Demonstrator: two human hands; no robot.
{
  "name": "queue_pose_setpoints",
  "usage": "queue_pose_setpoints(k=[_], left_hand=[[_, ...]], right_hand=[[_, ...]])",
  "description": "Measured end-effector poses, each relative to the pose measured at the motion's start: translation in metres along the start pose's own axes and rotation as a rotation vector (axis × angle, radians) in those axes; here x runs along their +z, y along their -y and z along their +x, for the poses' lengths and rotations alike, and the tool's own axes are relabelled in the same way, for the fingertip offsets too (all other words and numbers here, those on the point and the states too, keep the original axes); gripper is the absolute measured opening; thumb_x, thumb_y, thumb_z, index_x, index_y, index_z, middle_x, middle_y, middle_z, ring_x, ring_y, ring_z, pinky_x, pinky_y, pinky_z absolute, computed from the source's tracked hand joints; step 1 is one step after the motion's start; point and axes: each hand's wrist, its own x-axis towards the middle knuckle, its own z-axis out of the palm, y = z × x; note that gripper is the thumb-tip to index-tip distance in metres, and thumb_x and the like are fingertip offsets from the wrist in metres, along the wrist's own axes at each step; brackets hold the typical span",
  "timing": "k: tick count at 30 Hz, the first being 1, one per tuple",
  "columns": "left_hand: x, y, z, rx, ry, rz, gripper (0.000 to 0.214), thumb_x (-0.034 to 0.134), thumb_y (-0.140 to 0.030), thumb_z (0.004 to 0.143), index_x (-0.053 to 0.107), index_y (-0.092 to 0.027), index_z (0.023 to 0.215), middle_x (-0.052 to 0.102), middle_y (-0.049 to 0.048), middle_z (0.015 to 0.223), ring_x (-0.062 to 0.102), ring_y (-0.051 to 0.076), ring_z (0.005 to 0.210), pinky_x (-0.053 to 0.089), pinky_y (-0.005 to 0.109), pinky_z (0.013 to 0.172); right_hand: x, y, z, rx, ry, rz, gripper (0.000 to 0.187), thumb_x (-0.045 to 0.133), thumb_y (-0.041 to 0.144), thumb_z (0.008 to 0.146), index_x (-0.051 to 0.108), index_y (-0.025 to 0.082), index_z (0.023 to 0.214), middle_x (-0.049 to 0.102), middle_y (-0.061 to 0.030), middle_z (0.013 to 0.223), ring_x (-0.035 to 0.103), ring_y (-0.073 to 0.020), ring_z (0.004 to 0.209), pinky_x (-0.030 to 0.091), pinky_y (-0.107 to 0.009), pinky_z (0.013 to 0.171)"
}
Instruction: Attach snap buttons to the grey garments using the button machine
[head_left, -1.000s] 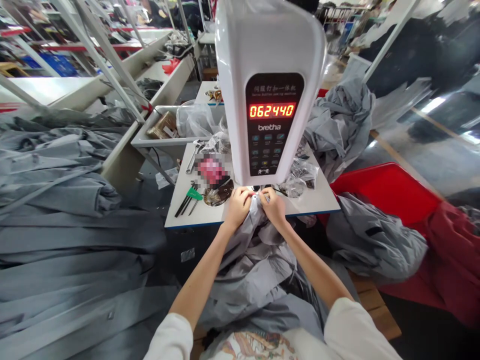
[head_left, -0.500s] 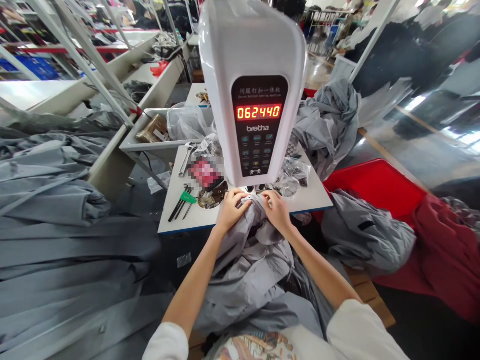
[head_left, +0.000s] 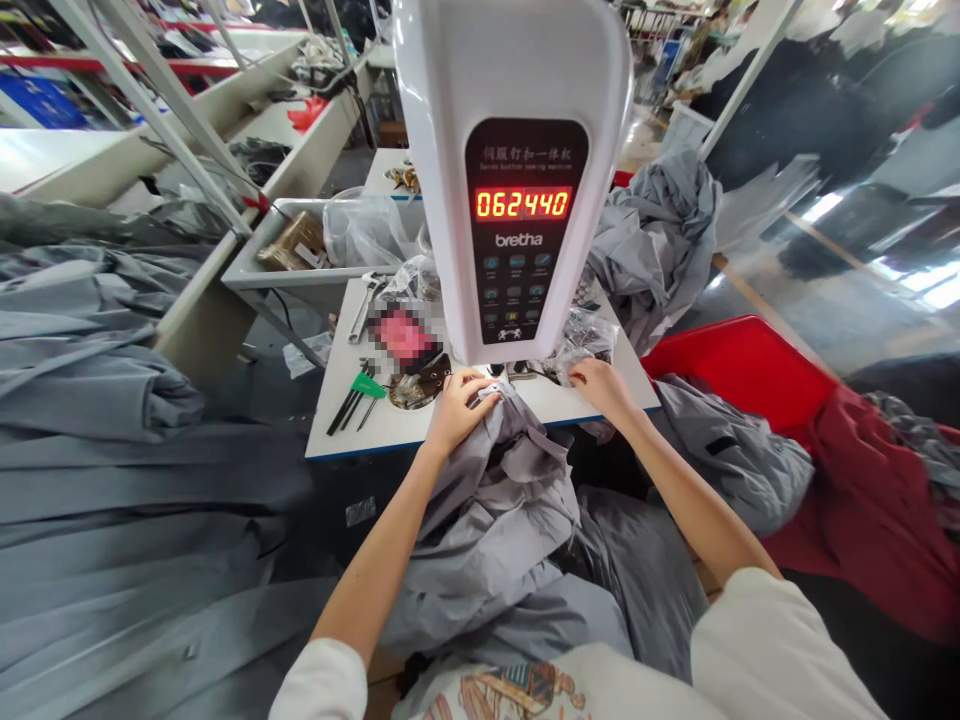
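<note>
A grey garment (head_left: 495, 510) runs from my lap up onto the white machine table (head_left: 390, 425). My left hand (head_left: 456, 408) is closed on the garment's top edge, just under the white button machine (head_left: 517, 160), whose red display reads 062440. My right hand (head_left: 598, 385) has left the cloth and rests further right on the table, fingers curled beside clear plastic bags (head_left: 589, 340) of small parts. Whether it holds anything is hidden.
Green-handled hex keys (head_left: 358, 395), a wrench (head_left: 362, 312) and a dark dish of small parts (head_left: 424, 385) lie left on the table. Grey garments pile up at left (head_left: 112, 420) and behind the machine (head_left: 652, 235). A red bin (head_left: 750, 365) with grey cloth stands to the right.
My right hand let go of the garment and moved right toward the plastic bags. My left hand stays gripping the cloth under the machine. The counter is unchanged.
</note>
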Motion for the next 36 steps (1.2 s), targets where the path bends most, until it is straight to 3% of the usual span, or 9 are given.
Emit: queue_pose_setpoints(k=[11, 19, 23, 30, 36], left_hand=[[0.002, 0.000, 0.000, 0.008, -0.023, -0.002, 0.023, 0.061, -0.036, 0.085, 0.069, -0.024, 0.104, 0.057, 0.0057, 0.109, 0.051, 0.020, 0.108, 0.041, 0.034, 0.099], [0.002, -0.001, 0.000, -0.003, -0.027, 0.001, 0.022, 0.062, -0.035, 0.085, 0.069, -0.024, 0.103, 0.057, 0.0059, 0.109, 0.052, 0.020, 0.107, 0.040, 0.033, 0.099], [0.002, -0.001, 0.000, -0.009, -0.028, -0.005, 0.023, 0.062, -0.036, 0.085, 0.069, -0.024, 0.103, 0.057, 0.0054, 0.109, 0.052, 0.020, 0.107, 0.041, 0.033, 0.099], [0.001, -0.003, -0.001, -0.024, -0.036, 0.002, 0.023, 0.062, -0.036, 0.085, 0.069, -0.024, 0.104, 0.057, 0.0048, 0.110, 0.052, 0.019, 0.105, 0.041, 0.033, 0.098], [0.000, -0.002, -0.001, -0.006, -0.039, -0.005, 0.022, 0.062, -0.037, 0.085, 0.068, -0.024, 0.102, 0.057, 0.0042, 0.108, 0.052, 0.018, 0.104, 0.042, 0.031, 0.097]], right_hand=[[-0.002, -0.001, -0.005, 0.032, -0.049, 0.092, 0.021, 0.052, 0.014, 0.078, 0.072, 0.017, 0.083, 0.070, -0.0059, 0.086, 0.061, -0.0174, 0.076, 0.042, -0.025, 0.070], [-0.011, 0.001, -0.008, 0.142, -0.155, 0.399, 0.012, 0.058, 0.025, 0.071, 0.067, 0.017, 0.073, 0.068, -0.0030, 0.071, 0.060, -0.0165, 0.066, 0.046, -0.028, 0.067], [-0.015, 0.027, -0.015, 0.148, -0.248, 0.621, 0.019, 0.057, 0.033, 0.072, 0.067, 0.017, 0.076, 0.069, -0.0040, 0.075, 0.060, -0.0165, 0.067, 0.047, -0.029, 0.066], [0.008, 0.098, -0.012, -0.002, -0.105, 0.769, 0.021, 0.055, 0.034, 0.077, 0.068, 0.017, 0.081, 0.069, -0.0039, 0.083, 0.061, -0.0153, 0.073, 0.047, -0.027, 0.068], [0.019, 0.110, 0.003, -0.038, -0.042, 0.800, 0.024, 0.057, 0.037, 0.078, 0.069, 0.017, 0.084, 0.069, -0.0034, 0.083, 0.061, -0.0157, 0.075, 0.047, -0.026, 0.069]])
